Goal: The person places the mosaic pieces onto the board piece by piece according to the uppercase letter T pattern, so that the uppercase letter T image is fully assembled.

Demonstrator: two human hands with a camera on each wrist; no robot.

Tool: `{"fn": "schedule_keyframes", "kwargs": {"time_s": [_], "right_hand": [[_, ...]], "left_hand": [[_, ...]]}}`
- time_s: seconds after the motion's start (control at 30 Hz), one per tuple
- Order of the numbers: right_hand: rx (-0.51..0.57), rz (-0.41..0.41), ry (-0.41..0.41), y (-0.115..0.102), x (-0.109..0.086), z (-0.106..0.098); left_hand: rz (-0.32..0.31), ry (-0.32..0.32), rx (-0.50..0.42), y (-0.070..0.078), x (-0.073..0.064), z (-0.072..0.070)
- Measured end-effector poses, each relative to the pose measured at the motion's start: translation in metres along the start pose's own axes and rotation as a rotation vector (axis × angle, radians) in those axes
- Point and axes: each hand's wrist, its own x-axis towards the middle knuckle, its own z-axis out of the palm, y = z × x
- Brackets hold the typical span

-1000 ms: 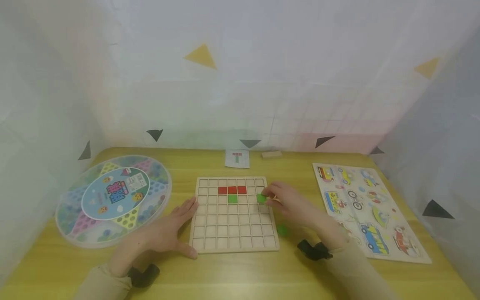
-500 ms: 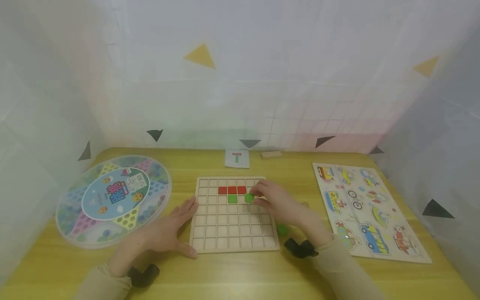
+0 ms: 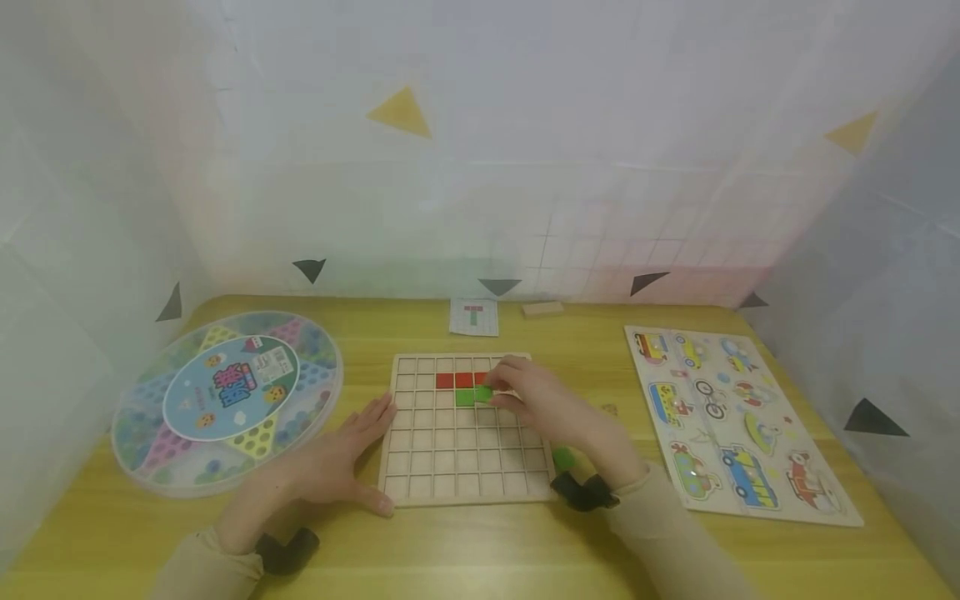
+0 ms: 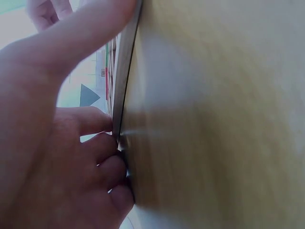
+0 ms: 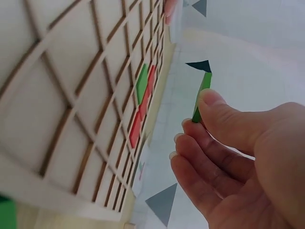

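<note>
A square wooden grid board (image 3: 446,462) lies on the table. Three red tiles (image 3: 454,381) sit in a row of its cells, with one green tile (image 3: 464,398) in a cell below the middle one. Between thumb and fingertips my right hand (image 3: 547,407) pinches another green tile (image 5: 202,98), held above the board just right of the set green one. My left hand (image 3: 322,468) rests along the board's left edge, fingers spread at the side and thumb by the lower left corner. Partly behind the right wrist, more green (image 3: 563,458) shows on the table.
A paper card (image 3: 474,318) with a red and green T lies behind the board, beside a small wooden block (image 3: 542,310). To the left is a round Chinese checkers set (image 3: 232,387); to the right, a vehicle picture puzzle (image 3: 738,425). White sheeting stands around the table.
My right hand has carried the green tile leftward over the board, from near its right edge to beside the set green tile. My left hand has stayed in place.
</note>
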Motion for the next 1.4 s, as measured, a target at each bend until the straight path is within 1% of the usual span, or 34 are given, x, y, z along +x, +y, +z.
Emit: {"fn": "schedule_keyframes", "kwargs": {"time_s": [0.17, 0.37, 0.57, 0.8, 1.03, 1.27, 1.4], "right_hand": [[0.006, -0.029, 0.014, -0.001, 0.006, 0.004], [0.012, -0.05, 0.027, 0.001, 0.006, 0.007], [0.034, -0.034, 0.005, 0.001, 0.007, 0.008], [0.017, -0.048, 0.009, 0.0, 0.007, 0.011], [0.035, -0.045, -0.036, -0.001, 0.01, 0.02], [0.042, -0.081, -0.056, -0.001, 0.01, 0.029], [0.005, -0.093, -0.048, 0.001, 0.01, 0.033]], "left_hand": [[-0.003, 0.0, 0.009, -0.001, 0.001, 0.001], [0.011, -0.003, 0.003, -0.001, 0.0, -0.001], [0.009, -0.002, 0.002, -0.001, 0.001, -0.001], [-0.012, 0.0, 0.018, -0.002, 0.003, 0.001], [-0.007, 0.003, 0.018, -0.004, 0.003, 0.001], [-0.017, 0.003, 0.017, -0.004, 0.003, 0.002], [-0.015, 0.001, 0.016, -0.003, 0.003, 0.002]]}}
